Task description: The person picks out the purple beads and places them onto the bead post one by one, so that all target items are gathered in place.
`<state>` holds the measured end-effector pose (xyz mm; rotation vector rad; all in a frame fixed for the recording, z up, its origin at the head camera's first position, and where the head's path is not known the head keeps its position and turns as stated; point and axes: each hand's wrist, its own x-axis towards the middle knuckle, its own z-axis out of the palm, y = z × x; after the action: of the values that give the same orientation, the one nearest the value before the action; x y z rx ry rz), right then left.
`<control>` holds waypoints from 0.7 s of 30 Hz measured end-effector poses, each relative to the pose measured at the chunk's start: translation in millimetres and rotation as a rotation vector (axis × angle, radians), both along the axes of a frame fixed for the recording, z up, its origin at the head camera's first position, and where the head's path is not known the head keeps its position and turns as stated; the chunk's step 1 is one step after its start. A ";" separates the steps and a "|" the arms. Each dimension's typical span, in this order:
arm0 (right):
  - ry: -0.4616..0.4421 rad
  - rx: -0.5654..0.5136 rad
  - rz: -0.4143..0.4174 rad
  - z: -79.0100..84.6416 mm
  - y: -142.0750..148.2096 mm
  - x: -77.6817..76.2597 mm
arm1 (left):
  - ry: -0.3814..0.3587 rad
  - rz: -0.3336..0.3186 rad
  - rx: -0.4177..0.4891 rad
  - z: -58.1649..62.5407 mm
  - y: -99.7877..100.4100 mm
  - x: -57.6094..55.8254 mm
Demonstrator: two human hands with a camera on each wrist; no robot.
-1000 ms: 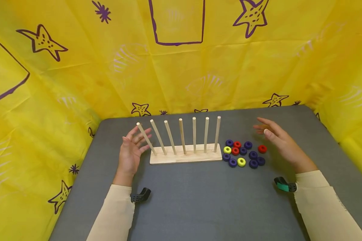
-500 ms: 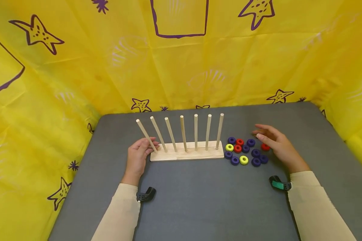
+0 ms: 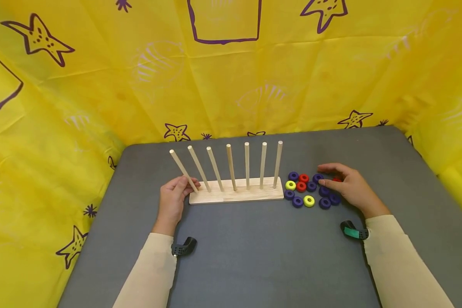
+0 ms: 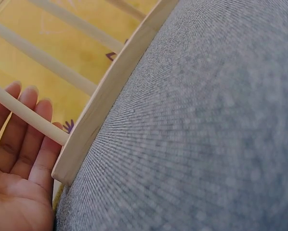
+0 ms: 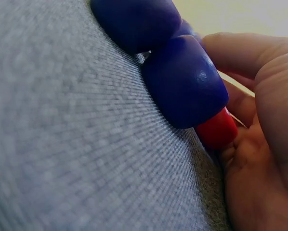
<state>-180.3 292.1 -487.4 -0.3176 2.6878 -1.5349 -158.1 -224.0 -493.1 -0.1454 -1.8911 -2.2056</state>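
A wooden peg rack (image 3: 236, 196) with a row of upright pegs stands on the grey table. My left hand (image 3: 172, 199) is at its left end, thumb in front of the end peg (image 3: 183, 170) and fingers behind it. In the left wrist view these fingers (image 4: 26, 130) look extended, not wrapped round the peg; the thumb is out of sight. Right of the rack lie blue, red and yellow rings. My right hand (image 3: 352, 190) reaches over their right side, thumb and forefinger apart near a blue ring (image 3: 318, 178). A red ring (image 5: 217, 129) sits partly hidden beneath that hand.
Other blue rings (image 3: 325, 202), two yellow rings (image 3: 309, 201) and two more red rings (image 3: 301, 186) lie loosely grouped beside the rack. Yellow patterned cloth (image 3: 223, 94) hangs behind and along both sides of the grey table (image 3: 254, 252).
My left hand has moved in from beside the rack to its left end peg. My right hand has lowered and shifted left over the rings. The rack and rings look unmoved.
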 end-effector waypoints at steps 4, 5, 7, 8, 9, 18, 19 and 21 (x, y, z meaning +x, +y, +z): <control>-0.020 0.016 -0.011 -0.1 -1.4 -0.2 | -0.004 0.003 -0.003 -1.3 -0.5 0.1; -0.026 0.017 -0.012 0.1 -2.1 -0.1 | -0.004 0.002 -0.006 -1.6 -0.6 0.2; -0.033 0.034 -0.015 0.9 -3.1 0.1 | -0.003 0.000 -0.014 -1.8 -0.6 0.3; -0.028 0.048 -0.011 1.3 -3.7 0.0 | -0.001 -0.002 -0.020 -1.7 -0.6 0.1; -0.018 0.069 -0.005 1.5 -4.2 -0.2 | 0.000 -0.003 -0.025 -1.5 -0.4 -0.1; 0.083 0.149 0.026 2.4 -8.9 -3.2 | -0.002 0.004 -0.057 0.1 0.6 -1.8; 0.088 0.147 0.024 2.8 -9.6 -2.8 | -0.002 0.005 -0.060 0.1 0.6 -1.5; 0.091 0.144 0.022 2.5 -10.2 -2.8 | -0.003 0.007 -0.067 0.0 0.5 -1.3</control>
<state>-183.1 282.0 -484.9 -0.4203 2.8345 -1.3431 -159.4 -223.5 -493.1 -0.1465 -1.9654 -2.1400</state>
